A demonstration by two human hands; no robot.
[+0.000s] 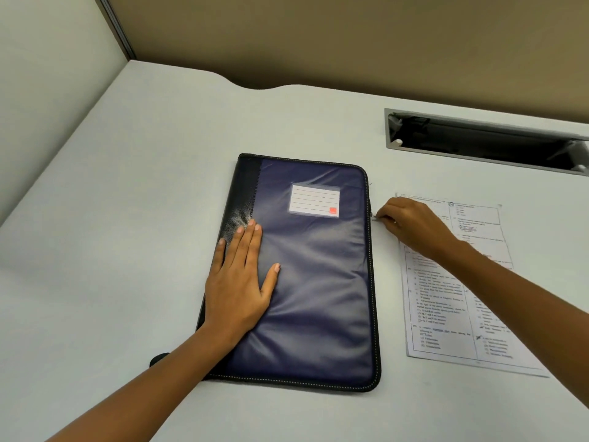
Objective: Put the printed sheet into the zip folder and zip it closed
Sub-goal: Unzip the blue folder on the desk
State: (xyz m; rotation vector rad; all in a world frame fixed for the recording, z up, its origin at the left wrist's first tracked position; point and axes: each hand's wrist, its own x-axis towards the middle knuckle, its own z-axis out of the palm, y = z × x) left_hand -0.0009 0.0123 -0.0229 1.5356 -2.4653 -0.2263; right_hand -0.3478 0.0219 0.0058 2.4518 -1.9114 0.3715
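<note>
A dark blue zip folder (318, 282) with a black spine and a white label pocket lies flat in the middle of the desk. My left hand (242, 282) presses flat on its left half, fingers spread. My right hand (411, 224) pinches the small metal zip pull (375, 217) at the folder's right edge, about a third of the way down. The printed sheet (446, 314) lies on the desk to the right of the folder, partly under my right forearm.
The pale desk (127, 218) meets a brown partition wall at the back. A rectangular cable slot (478, 145) with a grey frame is cut into the desk at the back right. A partition panel stands at the far left.
</note>
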